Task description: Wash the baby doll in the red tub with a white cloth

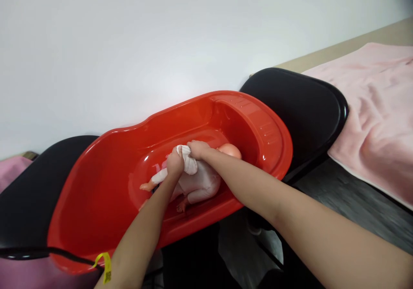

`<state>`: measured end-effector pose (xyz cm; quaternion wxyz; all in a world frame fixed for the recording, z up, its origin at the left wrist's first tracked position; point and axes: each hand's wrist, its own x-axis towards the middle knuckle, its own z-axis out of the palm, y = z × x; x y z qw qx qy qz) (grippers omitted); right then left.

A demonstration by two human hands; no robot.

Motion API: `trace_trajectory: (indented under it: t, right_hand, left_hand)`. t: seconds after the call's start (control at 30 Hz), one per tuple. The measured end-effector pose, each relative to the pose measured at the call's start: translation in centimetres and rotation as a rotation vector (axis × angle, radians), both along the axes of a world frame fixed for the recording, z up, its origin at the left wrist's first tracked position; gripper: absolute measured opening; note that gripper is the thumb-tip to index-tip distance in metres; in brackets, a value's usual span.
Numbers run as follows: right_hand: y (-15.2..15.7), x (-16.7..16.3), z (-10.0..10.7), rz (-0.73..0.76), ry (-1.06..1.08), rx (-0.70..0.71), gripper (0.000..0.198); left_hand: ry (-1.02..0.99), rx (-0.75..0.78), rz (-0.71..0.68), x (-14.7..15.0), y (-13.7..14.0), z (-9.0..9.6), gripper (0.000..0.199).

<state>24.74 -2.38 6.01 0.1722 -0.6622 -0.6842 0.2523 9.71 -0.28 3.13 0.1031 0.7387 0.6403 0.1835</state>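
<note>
A baby doll [206,179] in pale clothing is laid in the red baby bathtub [87,194], its head toward two o'clock, partly hidden by the right forearm [254,188]. White ribbed cloth [191,165] is gripped by the left hand [175,162] and right hand [199,149]; fingertips are hard to make out. Black seats [293,108] are seen at two and nine o'clock, the latter cut off.

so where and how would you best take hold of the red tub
I'd hold the red tub by its rim, one hand at each end, reaching from the near side. The long shape suggests a two-ended hold, the right end has a broad ledge, and the far side lies near the white wall.
</note>
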Motion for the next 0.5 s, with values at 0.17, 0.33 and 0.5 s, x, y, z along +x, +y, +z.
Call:
trace_trajectory:
  t: [0.17, 0.33, 0.5]
  right_hand:
    - [0.6, -0.2, -0.6, 0.001, 0.021, 0.03, 0.024]
    - [1.0, -0.2, -1.0, -0.016, 0.041, 0.017, 0.025]
    - [1.2, -0.5, -1.2, 0.037, 0.048, 0.055, 0.022]
  left_hand:
    - [-0.01, 0.022, -0.059, -0.6, 0.2, -0.1, 0.054]
    - [-0.194, 0.017, -0.138, -1.5, 1.0, -1.0, 0.048]
    - [-0.513, -0.102, -0.212, -1.5, 1.6, -1.9, 0.04]
